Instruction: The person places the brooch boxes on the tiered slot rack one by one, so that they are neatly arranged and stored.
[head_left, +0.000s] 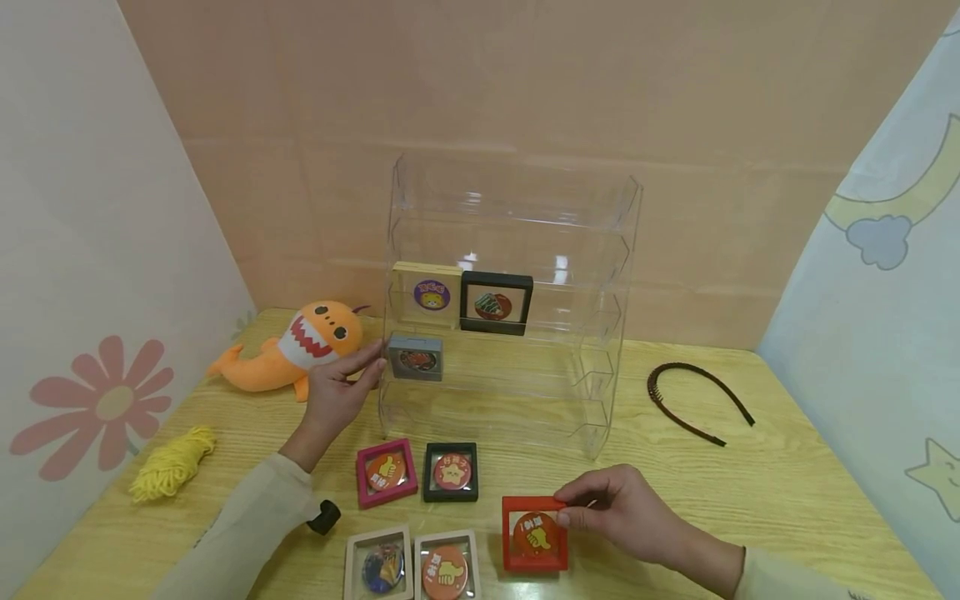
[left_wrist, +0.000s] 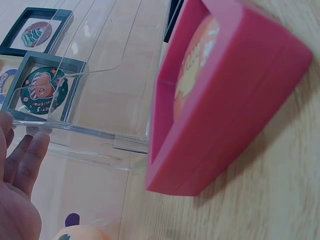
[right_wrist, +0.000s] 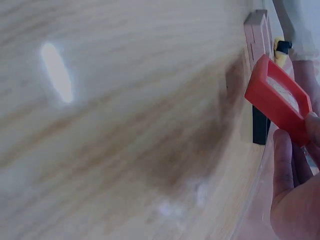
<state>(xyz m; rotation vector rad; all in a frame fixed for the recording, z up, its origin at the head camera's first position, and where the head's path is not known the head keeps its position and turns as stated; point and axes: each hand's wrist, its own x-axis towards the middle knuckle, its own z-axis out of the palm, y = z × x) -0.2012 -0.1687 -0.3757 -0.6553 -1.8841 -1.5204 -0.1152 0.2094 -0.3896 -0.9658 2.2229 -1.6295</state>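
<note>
Right hand [head_left: 622, 512] pinched red frame [head_left: 536, 535], left hand [head_left: 339, 398], fingers extended, touched rack [head_left: 558, 333], pink frame [head_left: 386, 472] lay before it, plush [head_left: 300, 350] beside

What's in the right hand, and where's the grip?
A red frame, pinched by the right hand at its right edge, near the top in the head view.
</note>
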